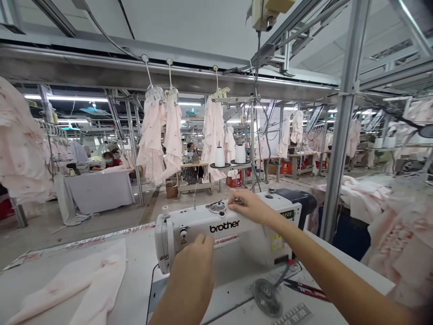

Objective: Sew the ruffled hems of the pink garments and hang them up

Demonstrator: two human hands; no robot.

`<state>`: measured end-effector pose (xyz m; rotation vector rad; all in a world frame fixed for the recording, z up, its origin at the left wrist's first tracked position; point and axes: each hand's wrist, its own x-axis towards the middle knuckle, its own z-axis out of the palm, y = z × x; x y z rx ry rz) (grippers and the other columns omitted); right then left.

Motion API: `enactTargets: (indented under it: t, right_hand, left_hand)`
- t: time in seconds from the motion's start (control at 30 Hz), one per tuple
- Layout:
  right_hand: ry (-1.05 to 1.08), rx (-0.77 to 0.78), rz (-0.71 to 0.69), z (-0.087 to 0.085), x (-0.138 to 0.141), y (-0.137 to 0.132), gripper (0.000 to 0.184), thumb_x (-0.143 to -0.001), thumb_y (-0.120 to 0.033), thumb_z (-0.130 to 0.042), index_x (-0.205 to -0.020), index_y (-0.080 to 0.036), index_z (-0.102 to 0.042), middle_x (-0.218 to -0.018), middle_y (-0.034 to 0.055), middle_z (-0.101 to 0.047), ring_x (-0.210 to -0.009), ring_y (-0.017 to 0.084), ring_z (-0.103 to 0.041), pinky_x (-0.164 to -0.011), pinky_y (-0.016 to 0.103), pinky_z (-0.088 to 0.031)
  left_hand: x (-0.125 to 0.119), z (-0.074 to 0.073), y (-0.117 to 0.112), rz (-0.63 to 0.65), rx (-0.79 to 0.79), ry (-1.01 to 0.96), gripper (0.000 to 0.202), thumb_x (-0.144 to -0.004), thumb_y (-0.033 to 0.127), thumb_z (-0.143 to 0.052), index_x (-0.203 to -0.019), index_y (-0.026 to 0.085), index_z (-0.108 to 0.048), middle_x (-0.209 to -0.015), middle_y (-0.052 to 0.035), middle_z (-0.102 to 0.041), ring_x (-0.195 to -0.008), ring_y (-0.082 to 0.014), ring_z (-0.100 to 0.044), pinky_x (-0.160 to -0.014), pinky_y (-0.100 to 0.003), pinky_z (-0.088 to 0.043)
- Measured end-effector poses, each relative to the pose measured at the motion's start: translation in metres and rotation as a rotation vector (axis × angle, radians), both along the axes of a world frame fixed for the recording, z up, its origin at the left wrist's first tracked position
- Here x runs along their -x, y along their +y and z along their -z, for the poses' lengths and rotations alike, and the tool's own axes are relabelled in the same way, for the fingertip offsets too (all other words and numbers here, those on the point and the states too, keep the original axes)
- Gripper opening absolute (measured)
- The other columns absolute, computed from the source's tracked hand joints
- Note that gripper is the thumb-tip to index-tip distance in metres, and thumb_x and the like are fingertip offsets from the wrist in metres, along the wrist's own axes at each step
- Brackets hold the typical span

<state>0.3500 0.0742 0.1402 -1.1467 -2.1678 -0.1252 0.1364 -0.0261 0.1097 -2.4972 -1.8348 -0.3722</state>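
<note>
A white Brother sewing machine point(237, 225) stands on the table before me. My right hand point(248, 205) reaches over its top, fingers pinched together beside the round thread guide point(216, 207); what they hold is too fine to see. My left hand point(192, 271) is raised in front of the machine's arm, fingers curled shut, its inside hidden from me. Two white thread cones point(230, 155) sit on a stand behind the machine. A pale pink fabric piece point(81, 282) lies on the table at the left.
Red-handled scissors point(306, 288) and a round metal disc point(267, 295) lie on the table at right. A metal post point(338, 149) rises at right beside heaps of pink cloth point(395, 234). Pink garments point(162, 135) hang from overhead rails. Other workers sit at tables far behind.
</note>
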Motion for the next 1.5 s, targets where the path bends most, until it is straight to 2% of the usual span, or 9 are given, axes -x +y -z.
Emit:
enactTargets:
  t: [0.17, 0.3, 0.53, 0.67, 0.83, 1.07, 1.2, 1.37, 1.5]
  right_hand:
    - [-0.090, 0.027, -0.049, -0.019, 0.004, 0.026, 0.012, -0.087, -0.019, -0.060, -0.079, -0.016, -0.068, -0.074, 0.0007, -0.068, -0.067, 0.015, -0.062, -0.062, 0.023, -0.042]
    - [-0.213, -0.091, -0.071, -0.030, 0.033, 0.022, 0.012, -0.085, -0.012, -0.061, -0.076, -0.017, -0.068, -0.078, 0.0030, -0.068, -0.079, 0.017, -0.059, -0.077, 0.028, -0.039]
    - [-0.354, -0.257, -0.043, -0.007, 0.023, -0.017, 0.019, -0.091, -0.010, -0.055, -0.077, -0.016, -0.064, -0.080, 0.0059, -0.065, -0.083, 0.019, -0.053, -0.089, 0.035, -0.031]
    - [-0.324, -0.260, 0.022, -0.008, 0.009, -0.003, 0.017, -0.093, -0.012, -0.056, -0.079, -0.017, -0.065, -0.080, 0.0028, -0.067, -0.078, 0.017, -0.057, -0.078, 0.031, -0.032]
    - [-0.398, -0.292, -0.017, -0.023, 0.036, 0.013, 0.016, -0.091, -0.009, -0.057, -0.079, -0.018, -0.064, -0.083, 0.0027, -0.066, -0.083, 0.017, -0.056, -0.079, 0.030, -0.033]
    - [-0.378, -0.345, -0.027, 0.001, 0.020, -0.015, 0.017, -0.093, -0.010, -0.052, -0.079, -0.016, -0.058, -0.082, 0.0058, -0.060, -0.082, 0.020, -0.050, -0.076, 0.030, -0.035]
    - [-0.328, -0.337, -0.016, 0.001, 0.013, -0.008, 0.016, -0.094, -0.009, -0.050, -0.080, -0.016, -0.055, -0.081, 0.0039, -0.059, -0.080, 0.018, -0.051, -0.074, 0.028, -0.036]
    - [-0.383, -0.351, -0.037, -0.016, 0.042, 0.003, 0.013, -0.091, -0.009, -0.052, -0.082, -0.016, -0.056, -0.084, 0.0040, -0.061, -0.081, 0.018, -0.052, -0.079, 0.030, -0.035]
    - [-0.470, -0.368, -0.058, -0.011, 0.051, -0.006, 0.017, -0.086, -0.003, -0.051, -0.077, -0.017, -0.057, -0.079, 0.0049, -0.060, -0.077, 0.019, -0.049, -0.084, 0.034, -0.032]
  left_hand:
    - [0.002, -0.005, 0.003, -0.024, 0.016, 0.006, 0.021, -0.094, 0.013, -0.037, -0.094, 0.020, -0.057, -0.095, -0.0045, -0.062, -0.083, -0.0239, -0.067, -0.059, -0.028, -0.038]
    - [0.001, -0.002, 0.005, 0.032, 0.034, -0.008, 0.020, -0.094, 0.014, -0.038, -0.093, 0.022, -0.056, -0.096, -0.0037, -0.063, -0.083, -0.0226, -0.067, -0.059, -0.027, -0.038]
    - [0.010, -0.004, 0.009, 0.002, 0.022, -0.003, 0.021, -0.095, 0.018, -0.035, -0.092, 0.022, -0.056, -0.095, -0.0035, -0.063, -0.084, -0.0226, -0.068, -0.059, -0.025, -0.037]
    - [0.008, -0.004, 0.009, 0.012, 0.003, -0.016, 0.019, -0.093, 0.016, -0.037, -0.089, 0.021, -0.056, -0.093, -0.0036, -0.063, -0.080, -0.0208, -0.068, -0.059, -0.024, -0.039]
    - [0.008, -0.002, 0.008, 0.023, 0.005, -0.058, 0.019, -0.093, 0.016, -0.041, -0.089, 0.021, -0.059, -0.092, -0.0026, -0.063, -0.077, -0.0168, -0.067, -0.066, -0.024, -0.045]
    - [0.019, -0.004, 0.004, 0.053, 0.025, -0.120, 0.030, -0.093, 0.038, -0.057, -0.114, 0.016, -0.059, -0.110, -0.0070, -0.062, -0.092, -0.0174, -0.063, -0.080, -0.036, -0.054]
    - [0.016, -0.004, 0.002, 0.076, 0.040, -0.116, 0.020, -0.097, 0.031, -0.050, -0.102, 0.017, -0.062, -0.096, -0.0045, -0.065, -0.080, -0.0157, -0.064, -0.074, -0.033, -0.052]
    - [0.017, -0.004, 0.000, 0.087, 0.043, -0.085, 0.026, -0.095, 0.017, -0.037, -0.087, 0.023, -0.062, -0.088, -0.0052, -0.066, -0.076, -0.0199, -0.066, -0.065, -0.030, -0.044]
    - [0.021, -0.005, -0.001, 0.071, 0.054, -0.063, 0.029, -0.094, 0.017, -0.034, -0.086, 0.021, -0.062, -0.086, -0.0062, -0.067, -0.072, -0.0205, -0.065, -0.064, -0.030, -0.043]
